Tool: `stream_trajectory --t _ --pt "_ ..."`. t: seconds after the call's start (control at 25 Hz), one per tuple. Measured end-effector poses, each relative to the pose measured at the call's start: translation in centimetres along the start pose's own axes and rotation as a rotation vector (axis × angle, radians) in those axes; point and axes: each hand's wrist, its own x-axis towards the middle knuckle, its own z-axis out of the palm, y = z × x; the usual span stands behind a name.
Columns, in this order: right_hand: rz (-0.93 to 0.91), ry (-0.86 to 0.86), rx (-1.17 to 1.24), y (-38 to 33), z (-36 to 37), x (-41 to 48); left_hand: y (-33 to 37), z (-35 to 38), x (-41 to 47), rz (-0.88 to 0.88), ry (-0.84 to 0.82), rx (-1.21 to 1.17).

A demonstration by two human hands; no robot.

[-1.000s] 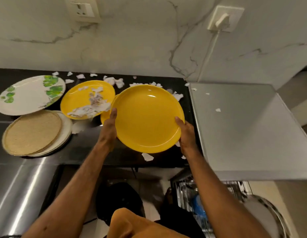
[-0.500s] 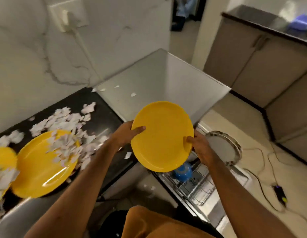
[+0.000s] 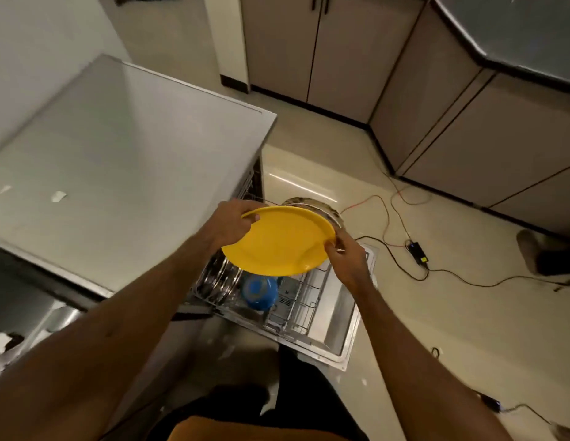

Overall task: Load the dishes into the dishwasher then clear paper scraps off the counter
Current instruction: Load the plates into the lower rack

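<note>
Both clamping on yellow plate (image 3: 277, 246) rim: left grip (image 3: 232, 222), right grip (image 3: 347, 261), holding it tilted above dishwasher rack (image 3: 304, 308) with blue bowl (image 3: 260, 292)

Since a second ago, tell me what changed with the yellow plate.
The plate swung right and now hangs over the open dishwasher rack. No grip changed: left hand and right hand still hold its rim. The blue bowl stays in the rack.

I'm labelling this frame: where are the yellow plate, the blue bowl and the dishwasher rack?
yellow plate (image 3: 277, 246), head view, centre of its face.
blue bowl (image 3: 258, 292), head view, its visible middle.
dishwasher rack (image 3: 310, 305), head view, bare wires right of bowl.
</note>
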Motion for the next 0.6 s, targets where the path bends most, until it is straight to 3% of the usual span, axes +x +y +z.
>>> stream_trajectory --t 0.28,0.48,0.6 --pt "-0.149 -0.033 -0.392 4.7 0.2 6.5 -0.9 7.2 8.7 0.081 -0.102 0.122" --pt "-0.100 0.006 -0.496 10.3 1.9 11.1 -2.8 12.7 16.1 0.148 -0.031 0.575" --pt "-0.052 0.025 -0.544 14.1 3.2 13.6 -4.2 16.5 20.5 0.088 -0.055 0.624"
